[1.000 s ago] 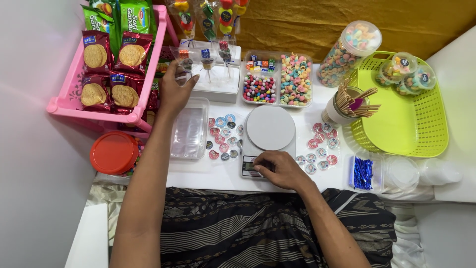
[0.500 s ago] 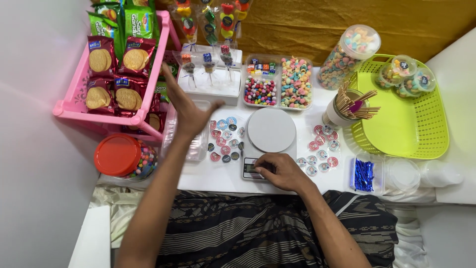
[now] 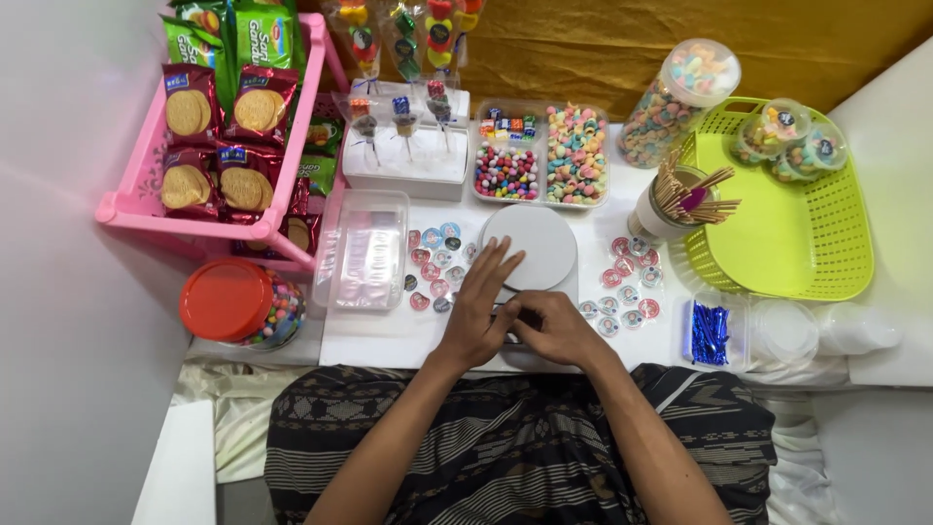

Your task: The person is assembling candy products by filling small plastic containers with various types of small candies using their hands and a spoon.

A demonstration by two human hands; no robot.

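A small white kitchen scale with a round platform (image 3: pixel 533 246) stands in the middle of the white table. My left hand (image 3: pixel 481 306) rests flat at the scale's front left edge, fingers spread and pointing toward the platform. My right hand (image 3: pixel 552 329) lies over the front panel of the scale, fingers curled down on it, touching my left hand. Neither hand holds anything. Small round stickers (image 3: pixel 434 261) lie to the left of the scale, and more stickers (image 3: pixel 625 289) to its right.
A clear plastic box (image 3: pixel 365 251) and an orange-lidded candy jar (image 3: pixel 240 304) sit at left below a pink rack of biscuit packs (image 3: pixel 225 146). Candy trays (image 3: pixel 544 156), a lollipop stand (image 3: pixel 403 156), a stick cup (image 3: pixel 671 204), a green basket (image 3: pixel 787 224) and blue twist ties (image 3: pixel 711 333) surround the scale.
My left hand has come back from the pink rack and clear box and now lies flat beside the scale, touching my right hand. My right hand stayed on the scale's front.
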